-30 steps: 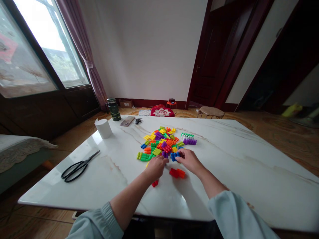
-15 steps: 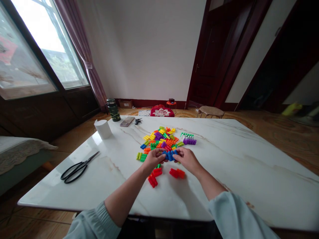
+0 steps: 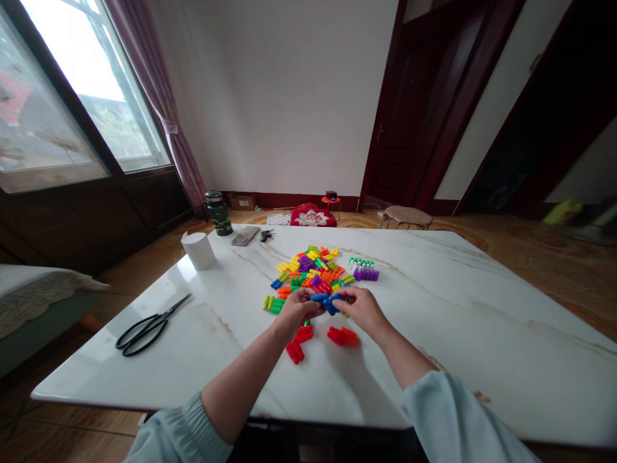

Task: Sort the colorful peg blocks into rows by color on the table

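Note:
Between my two hands are blue plastic building blocks (image 3: 330, 303), held just above the table in front of the pile. My left hand (image 3: 301, 308) pinches their left side, and my right hand (image 3: 359, 306) grips the right side; the fingertips hide part of them. Beyond lies a heap of colourful blocks (image 3: 313, 263) in yellow, orange, purple, green and red. Nearer to me, red blocks (image 3: 295, 350) lie below my left hand and a red-orange group (image 3: 342, 335) below my right. Green blocks (image 3: 276, 305) rest left of my left hand.
A joined row of purple blocks (image 3: 366, 274) with white and green ones sits behind on the right. On the left of the marble-patterned table (image 3: 482, 334) are black-handled scissors (image 3: 153, 325), a paper roll (image 3: 198, 251), a camouflage flask (image 3: 219, 213), a phone (image 3: 245, 235) and keys (image 3: 266, 235).
The blue blocks have turned within my fingers; they sat in an upright row before and now lie at differing angles. Both hands stay in nearly the same place.

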Available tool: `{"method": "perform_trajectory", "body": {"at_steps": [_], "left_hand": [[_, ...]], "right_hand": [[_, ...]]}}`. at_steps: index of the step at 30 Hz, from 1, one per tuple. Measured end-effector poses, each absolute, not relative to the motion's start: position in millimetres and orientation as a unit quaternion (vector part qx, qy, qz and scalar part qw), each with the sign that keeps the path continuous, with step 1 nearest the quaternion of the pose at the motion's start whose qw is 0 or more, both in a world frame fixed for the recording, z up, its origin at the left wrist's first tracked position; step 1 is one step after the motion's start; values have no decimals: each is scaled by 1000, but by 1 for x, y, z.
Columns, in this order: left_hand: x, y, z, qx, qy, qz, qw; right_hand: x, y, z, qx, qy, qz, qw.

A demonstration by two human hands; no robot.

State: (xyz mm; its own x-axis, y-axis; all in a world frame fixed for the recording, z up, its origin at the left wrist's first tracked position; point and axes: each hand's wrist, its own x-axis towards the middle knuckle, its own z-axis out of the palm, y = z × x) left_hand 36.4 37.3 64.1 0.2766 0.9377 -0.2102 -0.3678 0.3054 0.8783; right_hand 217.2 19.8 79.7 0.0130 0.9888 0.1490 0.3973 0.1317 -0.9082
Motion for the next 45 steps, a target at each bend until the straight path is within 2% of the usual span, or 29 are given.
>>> {"method": "perform_trajectory", "body": {"at_steps": [6, 11, 17, 22, 26, 31, 36, 42, 45], "left_hand": [[32, 37, 67, 436, 412, 389, 699], [33, 38, 62, 492, 425, 325, 686], [36, 42, 53, 456, 452, 370, 672], [35, 44, 54, 428, 491, 422, 630], [37, 42, 58, 423, 491, 441, 621], [37, 40, 62, 423, 487, 437, 627], [36, 39, 65, 425, 469, 448, 631], [38, 38, 68, 417, 473, 450, 632], [38, 37, 70, 411, 470, 452, 637]], "right_hand": [[214, 18, 83, -530, -613, 367, 457], [212, 16, 86, -532, -610, 390, 440], [218, 23, 80, -559, -561, 373, 483], [263, 41, 53, -636, -504, 262, 522], [304, 50, 21, -736, -509, 114, 433], [317, 63, 3, -755, -513, 83, 401], [317, 71, 8, -760, -532, 64, 367], [310, 64, 32, -795, -574, -40, 191], [296, 67, 46, -801, -579, -39, 151]]}}
